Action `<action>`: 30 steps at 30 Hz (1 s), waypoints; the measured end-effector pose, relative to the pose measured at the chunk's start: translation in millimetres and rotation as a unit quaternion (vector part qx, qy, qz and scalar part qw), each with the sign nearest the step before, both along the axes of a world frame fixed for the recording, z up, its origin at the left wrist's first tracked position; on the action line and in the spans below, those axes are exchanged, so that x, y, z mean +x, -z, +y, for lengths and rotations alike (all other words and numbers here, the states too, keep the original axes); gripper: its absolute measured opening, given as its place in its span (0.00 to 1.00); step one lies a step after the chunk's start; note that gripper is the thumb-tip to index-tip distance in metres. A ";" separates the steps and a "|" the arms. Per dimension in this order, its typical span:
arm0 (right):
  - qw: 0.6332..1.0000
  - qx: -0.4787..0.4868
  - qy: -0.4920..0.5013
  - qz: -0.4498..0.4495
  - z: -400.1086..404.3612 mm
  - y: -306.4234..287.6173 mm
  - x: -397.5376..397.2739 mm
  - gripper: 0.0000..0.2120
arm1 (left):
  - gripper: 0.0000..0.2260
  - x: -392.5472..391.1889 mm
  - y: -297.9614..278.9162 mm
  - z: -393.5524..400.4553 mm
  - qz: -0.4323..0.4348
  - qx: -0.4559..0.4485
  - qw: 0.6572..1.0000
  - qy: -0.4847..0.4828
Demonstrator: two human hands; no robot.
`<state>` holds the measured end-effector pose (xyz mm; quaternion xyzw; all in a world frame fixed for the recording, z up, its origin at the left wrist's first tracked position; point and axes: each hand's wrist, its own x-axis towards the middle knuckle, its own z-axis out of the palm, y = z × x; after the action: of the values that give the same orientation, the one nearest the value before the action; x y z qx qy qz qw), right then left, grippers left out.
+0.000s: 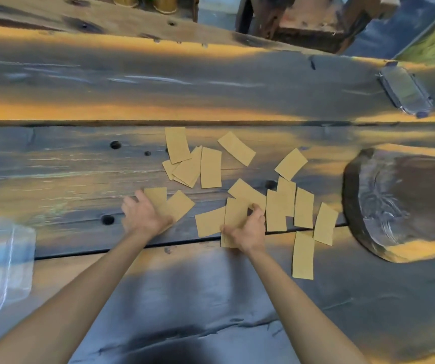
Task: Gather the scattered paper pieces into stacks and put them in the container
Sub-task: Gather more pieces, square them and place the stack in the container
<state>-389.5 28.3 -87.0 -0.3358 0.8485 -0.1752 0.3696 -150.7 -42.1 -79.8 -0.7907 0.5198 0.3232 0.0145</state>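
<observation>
Several tan rectangular paper pieces (211, 166) lie scattered over the middle of a dark wooden table (80, 158). My left hand (143, 214) rests flat on two overlapping pieces (178, 206) at the left of the scatter. My right hand (248, 227) pinches one upright piece (233, 214) between thumb and fingers, over other pieces. More pieces (303, 254) lie to the right. A clear plastic container (3, 264) stands at the table's left edge, with something pale inside, blurred.
A clear lid (405, 90) lies at the far right of the table. A large dark round wooden slab (405, 203) sits at the right. A rough wooden beam (106, 19) and brass-coloured objects (166, 3) lie beyond the far edge.
</observation>
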 end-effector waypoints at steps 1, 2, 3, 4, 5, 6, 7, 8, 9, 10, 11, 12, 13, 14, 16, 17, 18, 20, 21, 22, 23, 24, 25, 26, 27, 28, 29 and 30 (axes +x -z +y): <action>1.000 0.001 0.011 -0.022 -0.7 2.0 -2.1 0.54 | 0.47 -1.0 1.7 -3.4 0.018 0.006 1.000 -0.014; 0.999 -0.002 0.025 -0.044 -0.5 4.0 -4.5 0.51 | 0.46 -0.8 2.8 -6.2 0.030 0.014 0.999 -0.023; 0.997 -0.004 0.037 -0.062 2.6 5.9 -7.4 0.48 | 0.43 -0.7 3.2 -7.2 0.036 0.021 0.999 -0.022; 0.996 -0.006 0.046 -0.073 5.2 7.1 -9.1 0.42 | 0.37 0.2 3.0 -8.3 0.044 0.023 0.999 -0.013; 0.995 -0.009 0.053 -0.081 7.8 7.4 -10.8 0.36 | 0.29 1.0 2.7 -8.4 0.058 0.022 0.998 0.002; 0.994 -0.017 0.060 -0.090 9.6 6.7 -12.4 0.29 | 0.21 1.4 2.2 -7.7 0.082 0.018 0.996 0.009; 0.992 -0.030 0.071 -0.103 11.7 5.4 -14.3 0.24 | 0.15 1.6 0.9 -5.7 0.116 0.017 0.993 0.001; 0.988 -0.041 0.088 -0.124 13.7 4.8 -16.8 0.22 | 0.12 1.3 -0.2 -3.3 0.155 0.019 0.988 -0.018; 0.981 -0.048 0.106 -0.153 16.3 3.3 -18.7 0.22 | 0.11 2.0 -0.8 -0.6 0.191 0.025 0.980 -0.041; 0.975 -0.053 0.122 -0.180 19.2 1.0 -20.2 0.25 | 0.11 2.5 -2.6 2.2 0.224 0.036 0.972 -0.059; 0.969 -0.058 0.132 -0.199 21.6 -2.3 -21.3 0.30 | 0.11 3.3 -5.6 4.7 0.255 0.053 0.963 -0.074; 0.968 -0.061 0.133 -0.204 24.0 -3.4 -22.4 0.31 | 0.12 3.8 -8.8 7.3 0.288 0.074 0.950 -0.092; 0.969 -0.068 0.128 -0.200 26.9 -4.7 -23.4 0.29 | 0.13 4.0 -13.2 10.2 0.326 0.094 0.934 -0.114; 0.970 -0.076 0.126 -0.196 29.7 -5.7 -23.7 0.25 | 0.14 3.8 -17.5 13.5 0.372 0.111 0.911 -0.141; 0.968 -0.093 0.135 -0.192 33.4 -8.7 -22.7 0.20 | 0.17 3.2 -23.8 18.7 0.463 0.137 0.856 -0.183; 0.965 -0.102 0.143 -0.193 34.9 -10.5 -21.5 0.19 | 0.18 3.9 -27.5 21.7 0.497 0.149 0.832 -0.198; 0.962 -0.111 0.154 -0.197 35.9 -11.1 -21.0 0.17 | 0.19 4.3 -30.3 24.3 0.528 0.161 0.806 -0.212; 0.950 -0.129 0.184 -0.218 38.9 -17.0 -17.5 0.14 | 0.20 8.3 -33.8 30.3 0.581 0.169 0.762 -0.232; 0.940 -0.139 0.201 -0.240 40.4 -21.8 -15.5 0.12 | 0.20 10.0 -35.9 32.9 0.596 0.168 0.750 -0.233; 0.927 -0.148 0.214 -0.270 41.2 -27.6 -12.7 0.11 | 0.19 11.8 -39.1 35.3 0.604 0.166 0.746 -0.225; 0.916 -0.153 0.218 -0.301 41.8 -32.8 -10.6 0.11 | 0.18 12.1 -42.0 37.5 0.603 0.166 0.752 -0.210; 0.907 -0.155 0.214 -0.329 42.3 -38.1 -8.3 0.12 | 0.17 12.1 -45.4 39.8 0.598 0.164 0.760 -0.192; 0.900 -0.155 0.203 -0.353 43.0 -43.5 -5.3 0.14 | 0.15 12.1 -48.5 42.1 0.590 0.156 0.772 -0.176; 0.894 -0.157 0.187 -0.375 43.4 -48.7 -2.2 0.14 | 0.14 12.4 -51.4 45.1 0.584 0.145 0.782 -0.163; 0.890 -0.158 0.167 -0.393 43.3 -52.9 0.7 0.13 | 0.13 12.1 -54.1 48.5 0.576 0.132 0.793 -0.150; 0.886 -0.162 0.149 -0.408 43.0 -57.1 3.0 0.13 | 0.14 10.6 -56.9 51.4 0.565 0.119 0.804 -0.139; 0.884 -0.165 0.130 -0.417 41.9 -62.0 6.0 0.14 | 0.15 9.1 -60.5 54.4 0.552 0.100 0.817 -0.134; 0.883 -0.168 0.112 -0.424 40.4 -66.4 9.0 0.15 | 0.16 7.0 -63.8 56.6 0.539 0.080 0.827 -0.136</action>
<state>-380.5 68.7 -20.6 -0.1892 0.6009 -0.4811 0.6097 -143.7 14.5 -16.0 -0.5496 0.3043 0.7371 -0.2490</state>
